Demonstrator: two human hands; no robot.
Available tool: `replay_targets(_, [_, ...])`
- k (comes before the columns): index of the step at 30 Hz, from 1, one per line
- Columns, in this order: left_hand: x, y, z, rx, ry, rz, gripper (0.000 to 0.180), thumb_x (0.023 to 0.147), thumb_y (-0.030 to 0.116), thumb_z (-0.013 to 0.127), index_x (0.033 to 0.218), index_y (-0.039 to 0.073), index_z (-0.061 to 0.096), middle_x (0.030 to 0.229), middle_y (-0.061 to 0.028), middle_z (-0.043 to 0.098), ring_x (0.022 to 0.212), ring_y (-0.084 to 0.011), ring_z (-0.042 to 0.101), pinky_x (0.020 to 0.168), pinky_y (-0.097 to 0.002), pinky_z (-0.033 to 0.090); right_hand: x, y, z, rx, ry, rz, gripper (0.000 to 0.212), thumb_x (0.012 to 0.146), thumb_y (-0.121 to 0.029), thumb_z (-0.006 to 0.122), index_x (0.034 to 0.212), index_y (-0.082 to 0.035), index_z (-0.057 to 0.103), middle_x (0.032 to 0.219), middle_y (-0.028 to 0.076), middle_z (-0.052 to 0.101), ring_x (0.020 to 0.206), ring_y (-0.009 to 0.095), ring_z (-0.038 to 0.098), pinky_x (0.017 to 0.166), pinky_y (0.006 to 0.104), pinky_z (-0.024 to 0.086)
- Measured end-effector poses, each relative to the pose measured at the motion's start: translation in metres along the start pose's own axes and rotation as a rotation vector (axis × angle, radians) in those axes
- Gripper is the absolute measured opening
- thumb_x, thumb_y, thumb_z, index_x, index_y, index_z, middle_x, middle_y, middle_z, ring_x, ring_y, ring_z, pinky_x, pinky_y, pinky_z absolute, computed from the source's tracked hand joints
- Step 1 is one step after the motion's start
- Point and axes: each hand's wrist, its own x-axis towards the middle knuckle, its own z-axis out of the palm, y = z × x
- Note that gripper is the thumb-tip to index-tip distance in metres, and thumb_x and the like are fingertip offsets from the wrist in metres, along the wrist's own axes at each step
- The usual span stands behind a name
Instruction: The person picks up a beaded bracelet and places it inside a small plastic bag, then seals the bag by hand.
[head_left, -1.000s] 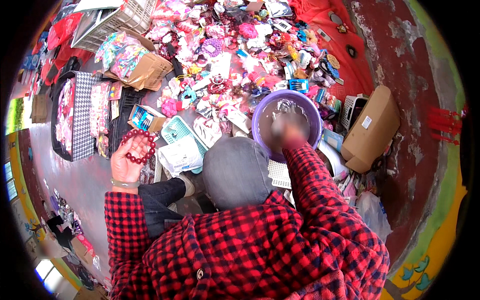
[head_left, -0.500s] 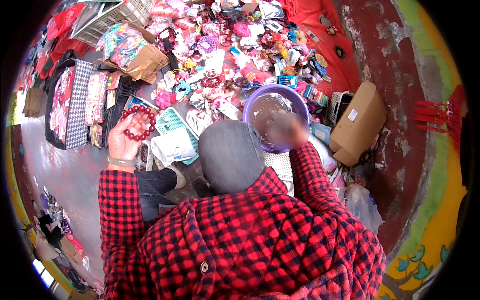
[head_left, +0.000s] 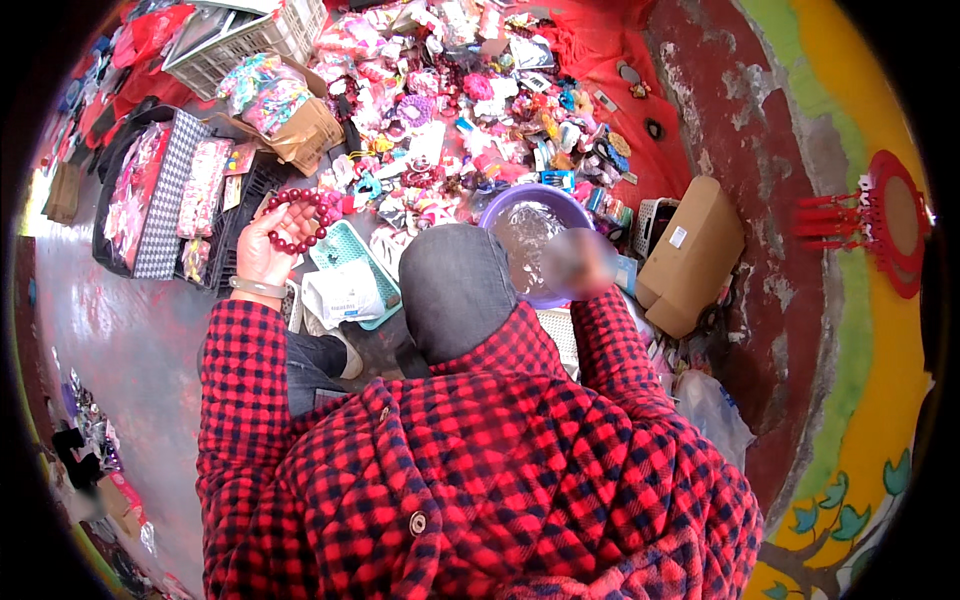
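My left hand [head_left: 262,258] is raised at the left, its fingers closed on a bracelet of dark red round beads [head_left: 320,233]. A pale bangle [head_left: 258,288] circles that wrist. The right hand [head_left: 594,264] is over the near right side of a round purple basin [head_left: 490,209] holding murky, rippling water. Blur covers its fingers, so what they hold, if anything, is hidden. Between the two hands, my knee in grey trousers [head_left: 455,285] rises. Beside the left hand lie a mint-green plastic basket [head_left: 345,240] and a white packet [head_left: 345,290].
A heap of colourful hair accessories and small goods [head_left: 440,110] covers the floor ahead. Left are an open cardboard box [head_left: 305,130], a houndstooth-patterned case [head_left: 170,195] and a grey crate [head_left: 260,45]. An upright cardboard box [head_left: 690,255] stands right of the basin, beside a peeling wall [head_left: 780,260].
The view has shifted slightly, showing more of the red wall ornament on the right. My left hand has moved a little forward and right with the bracelet. The right hand stays at the basin.
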Motion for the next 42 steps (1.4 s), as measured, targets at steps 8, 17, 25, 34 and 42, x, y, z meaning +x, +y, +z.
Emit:
replay_targets(8, [-0.004,0.000,0.005,-0.025,-0.028,0.036,0.026,0.086,0.010,0.047,0.108,-0.004,0.052,0.105,-0.0173,0.059,0.097,-0.0256,0.057,0.081,-0.0344,0.048,0.032,0.015,-0.077,0.136,0.157,0.259,0.015,0.078,-0.022,0.057,0.085,-0.010,0.055,0.073,0.004,0.055,0.062,0.021,0.053,0.053,0.0340,0.045])
replay_targets(17, [-0.010,0.004,0.001,-0.051,0.001,0.064,0.024,0.084,0.008,0.049,0.105,-0.003,0.052,0.104,-0.0189,0.059,0.096,-0.0267,0.059,0.079,-0.0333,0.050,0.046,0.029,-0.085,-0.348,0.484,0.190,0.023,0.073,-0.024,0.057,0.077,-0.002,0.061,0.070,0.011,0.057,0.060,0.022,0.054,0.051,0.0337,0.042])
replay_targets(25, [-0.012,0.005,0.010,-0.075,0.015,0.060,0.023,0.085,0.009,0.048,0.103,-0.004,0.053,0.099,-0.0157,0.060,0.094,-0.0258,0.057,0.081,-0.0342,0.047,0.018,0.009,-0.043,-0.319,0.407,0.296,0.012,0.074,-0.007,0.061,0.084,-0.003,0.057,0.075,0.010,0.061,0.069,0.026,0.061,0.062,0.0354,0.052])
replay_targets(34, [-0.009,0.003,0.011,-0.093,0.003,0.051,0.024,0.086,0.009,0.046,0.105,-0.004,0.052,0.100,-0.0165,0.059,0.094,-0.0255,0.058,0.081,-0.0364,0.048,0.013,0.001,-0.046,0.109,0.318,0.190,0.031,0.069,-0.003,0.057,0.100,-0.001,0.050,0.087,0.015,0.056,0.077,0.032,0.058,0.068,0.0519,0.051])
replay_targets(42, [-0.007,0.004,0.001,-0.091,0.042,0.044,0.022,0.086,0.008,0.046,0.103,-0.002,0.052,0.097,-0.0156,0.059,0.092,-0.0256,0.058,0.081,-0.0408,0.049,-0.020,-0.024,0.017,0.133,0.213,0.040,0.035,0.076,-0.016,0.065,0.106,-0.007,0.050,0.099,0.013,0.057,0.085,0.029,0.058,0.075,0.0549,0.049])
